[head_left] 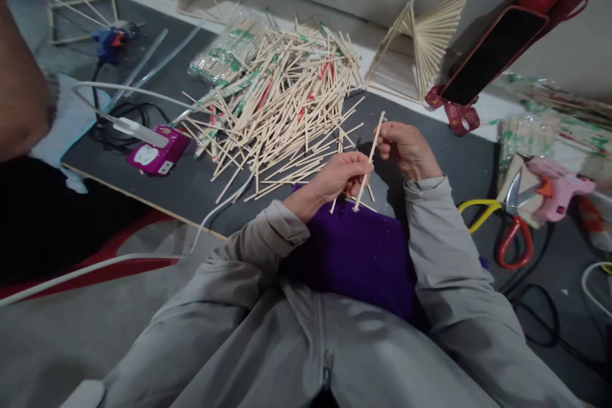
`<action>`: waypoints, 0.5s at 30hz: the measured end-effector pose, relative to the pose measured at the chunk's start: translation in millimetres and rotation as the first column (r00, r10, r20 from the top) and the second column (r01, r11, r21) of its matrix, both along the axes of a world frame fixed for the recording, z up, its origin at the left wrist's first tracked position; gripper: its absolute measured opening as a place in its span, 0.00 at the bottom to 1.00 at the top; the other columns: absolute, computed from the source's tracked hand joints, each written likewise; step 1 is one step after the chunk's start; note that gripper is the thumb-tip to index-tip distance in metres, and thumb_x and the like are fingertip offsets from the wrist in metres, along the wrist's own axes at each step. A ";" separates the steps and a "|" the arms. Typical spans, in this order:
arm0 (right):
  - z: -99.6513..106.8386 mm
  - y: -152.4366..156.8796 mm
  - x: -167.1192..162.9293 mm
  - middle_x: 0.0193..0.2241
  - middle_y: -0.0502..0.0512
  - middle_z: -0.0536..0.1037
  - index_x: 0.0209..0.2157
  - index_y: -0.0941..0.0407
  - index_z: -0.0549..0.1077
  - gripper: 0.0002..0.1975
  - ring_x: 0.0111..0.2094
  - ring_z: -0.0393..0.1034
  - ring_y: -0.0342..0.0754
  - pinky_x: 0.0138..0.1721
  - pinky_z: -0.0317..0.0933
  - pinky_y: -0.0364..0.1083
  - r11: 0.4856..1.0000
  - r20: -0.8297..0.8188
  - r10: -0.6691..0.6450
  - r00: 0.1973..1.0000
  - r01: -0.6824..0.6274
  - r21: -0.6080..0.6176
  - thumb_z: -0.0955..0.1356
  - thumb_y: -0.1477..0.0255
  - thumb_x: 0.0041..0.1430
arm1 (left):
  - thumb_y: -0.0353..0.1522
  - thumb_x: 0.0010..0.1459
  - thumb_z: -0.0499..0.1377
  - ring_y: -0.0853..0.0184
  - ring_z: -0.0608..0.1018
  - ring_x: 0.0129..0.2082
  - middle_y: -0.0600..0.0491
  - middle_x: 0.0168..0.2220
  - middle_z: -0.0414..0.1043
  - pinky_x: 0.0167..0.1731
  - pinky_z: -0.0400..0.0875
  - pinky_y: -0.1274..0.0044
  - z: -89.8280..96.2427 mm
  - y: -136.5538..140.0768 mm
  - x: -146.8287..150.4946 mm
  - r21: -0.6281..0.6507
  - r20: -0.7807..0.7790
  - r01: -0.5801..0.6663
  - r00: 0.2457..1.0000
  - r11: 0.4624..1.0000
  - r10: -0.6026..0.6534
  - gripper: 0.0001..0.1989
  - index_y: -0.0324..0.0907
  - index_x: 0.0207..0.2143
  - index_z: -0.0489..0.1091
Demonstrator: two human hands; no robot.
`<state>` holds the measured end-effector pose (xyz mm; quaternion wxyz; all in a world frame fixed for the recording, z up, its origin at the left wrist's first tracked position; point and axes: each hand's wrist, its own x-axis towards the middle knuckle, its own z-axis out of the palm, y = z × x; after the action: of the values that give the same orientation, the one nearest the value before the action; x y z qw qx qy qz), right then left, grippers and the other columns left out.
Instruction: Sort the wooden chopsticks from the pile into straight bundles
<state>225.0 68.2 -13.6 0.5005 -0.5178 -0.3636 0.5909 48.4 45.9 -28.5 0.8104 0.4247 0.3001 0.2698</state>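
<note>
A pale wooden chopstick [364, 182] is held slanting in front of me, over the table edge and a purple cloth [363, 255]. My left hand [340, 177] pinches it around the middle between thumb and fingers. Near its upper end, the curled fingertips of my right hand [404, 145] close on the same stick. Small whitish bits cling to its lower end. Just beyond my hands lies a big loose heap of chopsticks [287, 95], some in wrappers with green and red print. A few single sticks lie under my left hand.
At right are scissors [514, 204] with yellow and red handles, a pink glue gun [559, 188] and cables. A phone [495, 54] stands behind, beside a fan-shaped stick model [415, 44]. Left are a purple power socket [157, 150], a blue glue gun [112, 43] and another person's arm [21, 83].
</note>
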 end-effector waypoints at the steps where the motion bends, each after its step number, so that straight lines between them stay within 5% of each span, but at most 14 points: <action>1: -1.4 0.6 0.4 0.19 0.47 0.69 0.25 0.60 0.73 0.04 0.16 0.58 0.34 0.15 0.53 0.36 1.000 -0.028 0.013 1.000 -0.013 0.009 0.70 0.75 0.42 | 0.35 0.51 0.64 0.80 0.63 0.09 0.61 0.17 0.68 0.09 0.53 0.86 -0.9 2.6 -1.1 -0.034 0.057 0.006 0.998 0.999 -0.004 0.11 0.40 0.28 0.65; 5: -8.7 3.0 1.6 0.19 0.47 0.70 0.24 0.59 0.72 0.03 0.16 0.60 0.37 0.17 0.56 0.39 0.996 0.179 -0.049 0.983 0.034 0.085 0.69 0.73 0.46 | 0.37 0.48 0.65 0.80 0.60 0.09 0.63 0.16 0.64 0.08 0.49 0.85 -4.3 10.3 -2.8 -0.127 0.126 0.028 0.992 0.991 -0.011 0.13 0.41 0.28 0.64; 8: -15.4 5.9 12.7 0.17 0.47 0.67 0.23 0.58 0.71 0.03 0.17 0.61 0.39 0.19 0.55 0.39 0.973 0.475 -0.221 0.852 0.163 0.162 0.68 0.76 0.48 | 0.35 0.49 0.64 0.80 0.59 0.08 0.62 0.15 0.64 0.08 0.50 0.85 -2.4 8.0 -2.2 -0.127 0.055 0.019 0.998 0.992 -0.012 0.12 0.41 0.25 0.62; 11: -17.9 7.2 31.3 0.19 0.48 0.68 0.25 0.58 0.72 0.02 0.19 0.61 0.39 0.19 0.57 0.39 0.944 0.458 -0.326 0.827 0.306 0.119 0.66 0.77 0.49 | 0.32 0.50 0.63 0.80 0.60 0.08 0.61 0.15 0.67 0.07 0.51 0.85 1.0 -0.7 -0.2 -0.083 -0.025 0.044 0.999 0.996 -0.046 0.08 0.40 0.26 0.64; 15: -12.8 5.2 41.5 0.21 0.51 0.71 0.26 0.57 0.74 0.04 0.19 0.63 0.41 0.18 0.61 0.41 0.977 0.331 -0.187 0.925 0.209 -0.032 0.66 0.75 0.48 | 0.29 0.54 0.60 0.79 0.64 0.09 0.61 0.15 0.67 0.09 0.55 0.86 1.3 -9.3 4.5 0.028 -0.171 0.036 0.985 0.999 -0.030 0.05 0.40 0.27 0.65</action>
<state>266.5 73.4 -26.4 0.4730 -0.6588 -0.3672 0.4554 52.9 36.6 -27.3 0.7794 0.4636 0.3572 0.2235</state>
